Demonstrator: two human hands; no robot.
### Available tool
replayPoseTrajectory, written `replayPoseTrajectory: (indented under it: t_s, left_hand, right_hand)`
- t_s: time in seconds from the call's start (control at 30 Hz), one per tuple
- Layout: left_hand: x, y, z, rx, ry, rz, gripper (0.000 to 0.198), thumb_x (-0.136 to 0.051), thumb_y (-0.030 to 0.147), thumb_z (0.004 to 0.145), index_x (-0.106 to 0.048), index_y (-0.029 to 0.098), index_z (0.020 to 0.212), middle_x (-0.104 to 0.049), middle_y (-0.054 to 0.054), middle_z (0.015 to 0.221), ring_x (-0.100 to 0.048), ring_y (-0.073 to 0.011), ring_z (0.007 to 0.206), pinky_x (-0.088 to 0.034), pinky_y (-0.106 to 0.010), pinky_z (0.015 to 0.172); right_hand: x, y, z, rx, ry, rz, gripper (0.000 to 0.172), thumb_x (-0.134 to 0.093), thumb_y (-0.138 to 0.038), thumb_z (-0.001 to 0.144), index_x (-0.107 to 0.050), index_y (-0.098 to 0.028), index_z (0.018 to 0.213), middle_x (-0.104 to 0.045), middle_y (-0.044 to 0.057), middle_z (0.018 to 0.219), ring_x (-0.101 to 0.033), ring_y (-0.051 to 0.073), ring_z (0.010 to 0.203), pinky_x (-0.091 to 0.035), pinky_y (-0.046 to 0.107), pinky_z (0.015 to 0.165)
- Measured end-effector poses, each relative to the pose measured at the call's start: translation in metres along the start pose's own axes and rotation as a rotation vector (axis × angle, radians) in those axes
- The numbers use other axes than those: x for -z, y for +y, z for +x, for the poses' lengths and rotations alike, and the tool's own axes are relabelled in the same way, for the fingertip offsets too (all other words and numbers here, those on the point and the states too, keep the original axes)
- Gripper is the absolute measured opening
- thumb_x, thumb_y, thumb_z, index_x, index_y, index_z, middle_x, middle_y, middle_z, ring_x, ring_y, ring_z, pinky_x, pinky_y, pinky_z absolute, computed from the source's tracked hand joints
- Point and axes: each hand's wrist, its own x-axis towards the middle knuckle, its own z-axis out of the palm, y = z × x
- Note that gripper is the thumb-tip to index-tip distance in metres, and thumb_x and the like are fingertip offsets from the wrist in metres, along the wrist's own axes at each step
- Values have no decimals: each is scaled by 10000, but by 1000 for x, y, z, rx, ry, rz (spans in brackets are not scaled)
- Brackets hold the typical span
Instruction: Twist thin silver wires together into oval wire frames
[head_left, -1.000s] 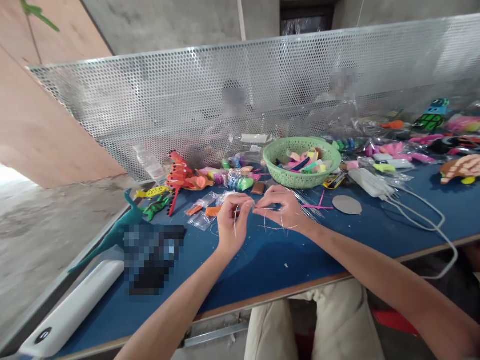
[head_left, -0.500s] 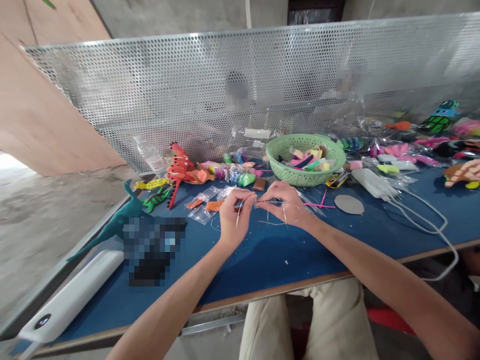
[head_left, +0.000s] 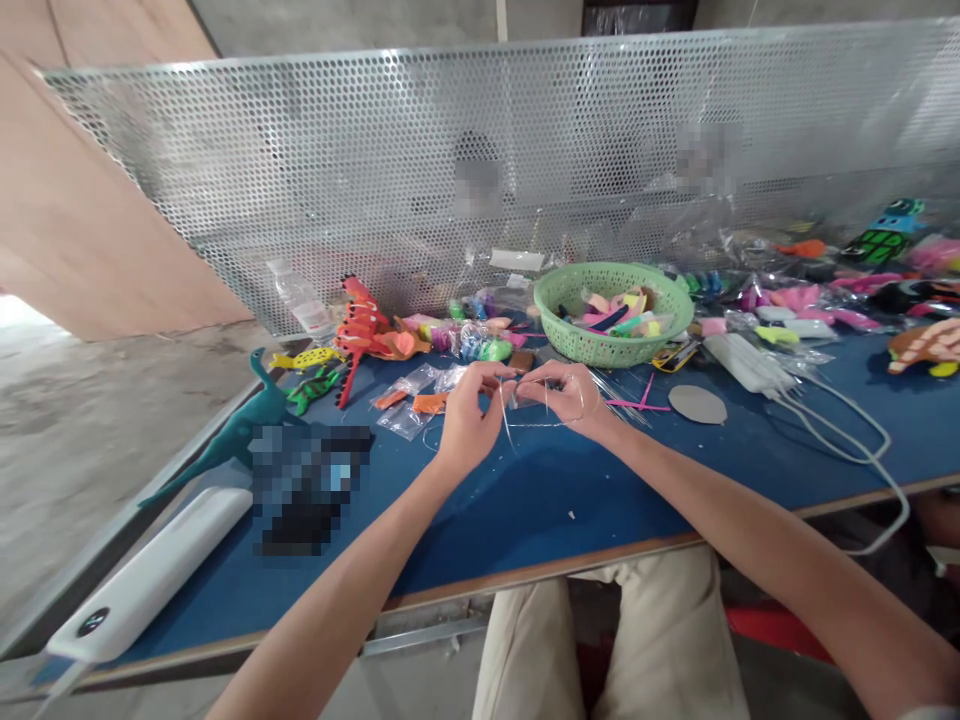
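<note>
Above the blue table, my left hand and my right hand meet fingertip to fingertip. Both are closed in a pinch on a thin wire frame, whose bent, shiny strands hang below the fingers and loop around the right hand. The exact pinch points are hidden by the fingers. Just beyond the right hand lie a bundle of straight wires and crossed pink strips. Near the left hand are small clear bags with orange pieces. A brown block sits behind the hands.
A green basket of colourful clay pieces stands behind, before a perforated metal screen. To the left are a red dinosaur figure, a teal long-necked dinosaur and a white power bank. A grey oval disc and white cables lie right.
My hands have drawn closer together, and the right fingers now touch the left. The hanging wire strands have shifted and turned. The view has tilted slightly.
</note>
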Motion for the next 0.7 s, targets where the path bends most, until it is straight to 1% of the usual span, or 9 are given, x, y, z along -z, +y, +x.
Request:
replayPoseTrajectory:
  t_s: [0.1, 0.27, 0.37, 0.47, 0.57, 0.63, 0.7]
  left_hand:
    - [3, -6, 5, 23, -60, 35, 126, -712, 265, 851, -746, 226, 966, -718, -53, 931, -609, -182, 800, -477, -306, 787]
    - [7, -15, 7, 61, -106, -11, 171, -706, 307, 862, -766, 214, 992, -746, -71, 995, -667, -205, 888, -508, -329, 841]
    - [8, -19, 8, 113, -168, -47, 212, -708, 337, 867, -774, 208, 1021, -755, -73, 988, -677, -203, 898, -512, -335, 858]
    - [7, -24, 9, 154, -196, -109, 229, -718, 346, 862, -777, 210, 1037, -756, -77, 1024, -679, -194, 919, -513, -323, 854]
    - [7, -31, 9, 107, -204, -123, 210, -737, 331, 844, -781, 212, 1012, -751, -82, 1038, -674, -186, 930, -511, -312, 845]
    - [7, -35, 9, 51, -193, -91, 184, -755, 316, 828, -783, 215, 980, -748, -78, 1009, -669, -179, 896, -511, -310, 823]
    - [8, -39, 9, 7, -176, -40, 159, -759, 307, 826, -782, 222, 958, -746, -74, 983, -666, -179, 879, -516, -318, 815]
  right_hand:
    - [1, 6, 0, 41, 23, -54, 191, -733, -413, 857, -779, -231, 894, -757, 51, 884, -700, 206, 817, -572, 345, 734]
    - [-1, 3, -2, -6, -55, 65, 247, -608, -403, 947, -728, -198, 1014, -752, 48, 879, -717, 190, 822, -583, 336, 775]
    - [0, 0, -1, 14, -58, 31, 252, -596, -399, 954, -724, -187, 1001, -745, 47, 873, -709, 183, 820, -567, 320, 774]
    - [2, 2, 0, 10, -66, 5, 254, -602, -401, 950, -725, -181, 983, -738, 42, 847, -699, 178, 790, -552, 309, 748]
    - [2, 6, 1, -4, -96, 0, 279, -606, -429, 944, -725, -177, 932, -731, 43, 832, -695, 180, 788, -542, 313, 753]
    - [2, 8, 1, -13, -128, 17, 298, -608, -450, 940, -718, -175, 905, -724, 44, 823, -691, 181, 787, -538, 315, 755]
    - [2, 9, 1, -35, -165, 62, 315, -606, -471, 937, -705, -173, 922, -711, 41, 795, -678, 176, 759, -533, 313, 733]
